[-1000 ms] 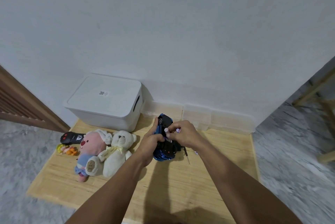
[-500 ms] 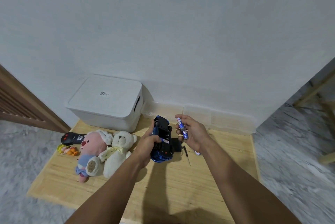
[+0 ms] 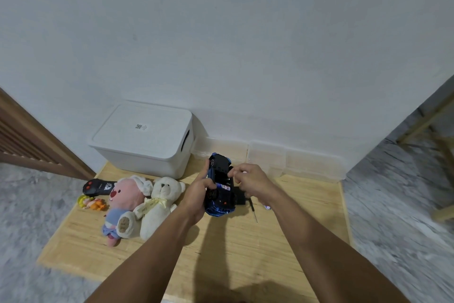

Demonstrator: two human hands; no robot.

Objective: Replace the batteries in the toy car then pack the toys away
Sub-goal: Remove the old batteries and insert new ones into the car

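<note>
Left hand (image 3: 196, 194) clamps the upturned blue toy car (image 3: 221, 187) above the table (image 3: 245, 241). Right hand (image 3: 250, 180), fingers pinched together, presses a battery (image 3: 224, 186) into its underside; plush toys (image 3: 140, 207) lie at nine o'clock.

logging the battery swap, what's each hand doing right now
Left hand: closed around the upturned blue toy car.
Right hand: fingers pinched at the car's underside; anything held cannot be told.

Two bare forearms, no sleeves, left grip (image 3: 200, 188) and right grip (image 3: 248, 177) ungloved, no rings
</note>
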